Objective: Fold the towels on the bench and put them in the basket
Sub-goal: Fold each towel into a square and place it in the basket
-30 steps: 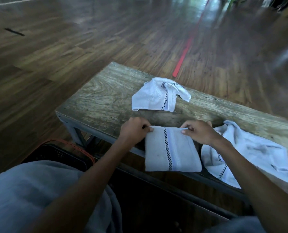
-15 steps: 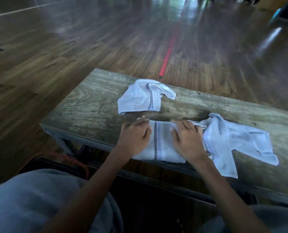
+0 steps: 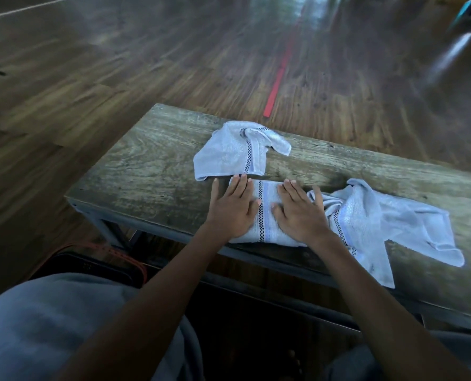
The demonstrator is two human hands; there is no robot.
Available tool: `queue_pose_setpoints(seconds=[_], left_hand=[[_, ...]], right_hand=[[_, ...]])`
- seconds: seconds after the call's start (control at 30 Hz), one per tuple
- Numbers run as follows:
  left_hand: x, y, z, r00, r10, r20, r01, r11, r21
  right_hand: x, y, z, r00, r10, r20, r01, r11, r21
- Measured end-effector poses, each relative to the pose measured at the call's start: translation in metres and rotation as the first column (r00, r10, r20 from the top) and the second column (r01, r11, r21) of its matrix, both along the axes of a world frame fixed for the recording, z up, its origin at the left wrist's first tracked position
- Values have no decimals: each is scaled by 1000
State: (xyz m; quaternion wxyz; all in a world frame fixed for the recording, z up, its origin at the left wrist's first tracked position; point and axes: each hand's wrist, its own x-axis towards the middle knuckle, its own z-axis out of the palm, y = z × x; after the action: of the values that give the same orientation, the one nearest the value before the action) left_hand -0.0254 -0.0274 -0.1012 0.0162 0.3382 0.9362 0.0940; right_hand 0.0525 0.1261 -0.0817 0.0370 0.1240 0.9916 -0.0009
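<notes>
A folded white towel (image 3: pixel 267 215) with a black checked stripe lies at the near edge of the wooden bench (image 3: pixel 152 171). My left hand (image 3: pixel 233 209) presses flat on its left half, fingers straight. My right hand (image 3: pixel 300 213) presses flat on its right half. A crumpled towel (image 3: pixel 229 152) lies just beyond, at the bench's far side. Another unfolded towel (image 3: pixel 388 224) sprawls to the right, its edge hanging over the front. A dark basket (image 3: pixel 91 266) with an orange rim sits on the floor at lower left, mostly hidden by my knee.
Dark wooden floor surrounds the bench, with a strip of red tape (image 3: pixel 277 83) beyond it. The left part of the bench top is bare wood. My knees in grey cloth (image 3: pixel 50 325) fill the bottom of the view.
The folded towel hung over the bench front with both hands pinching its top corners. It now lies on the bench top, and both hands have flattened onto it.
</notes>
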Motion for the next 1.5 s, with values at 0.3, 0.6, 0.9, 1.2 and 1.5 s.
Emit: queue_pose_setpoints(seconds=[0.3,0.6,0.9,1.2,1.5], left_hand=[[33,-23,-11,999,38,-20,-36,993,112],[69,-48,-18,946,272,174,-321,859,400],[87,-60,-9,801,30,597,-480,627,613],[79,-63,-2,569,-195,799,-553,628,547],[77,-63,-3,494,-258,830,-570,625,533]], right_hand=[[3,-41,-8,986,-65,-153,45,990,-131],[7,-41,-11,994,-54,-98,39,989,-143],[7,-41,-13,995,-57,-77,46,989,-140],[6,-40,-15,996,-59,-72,48,988,-146],[7,-40,-15,993,-58,-102,41,986,-160]])
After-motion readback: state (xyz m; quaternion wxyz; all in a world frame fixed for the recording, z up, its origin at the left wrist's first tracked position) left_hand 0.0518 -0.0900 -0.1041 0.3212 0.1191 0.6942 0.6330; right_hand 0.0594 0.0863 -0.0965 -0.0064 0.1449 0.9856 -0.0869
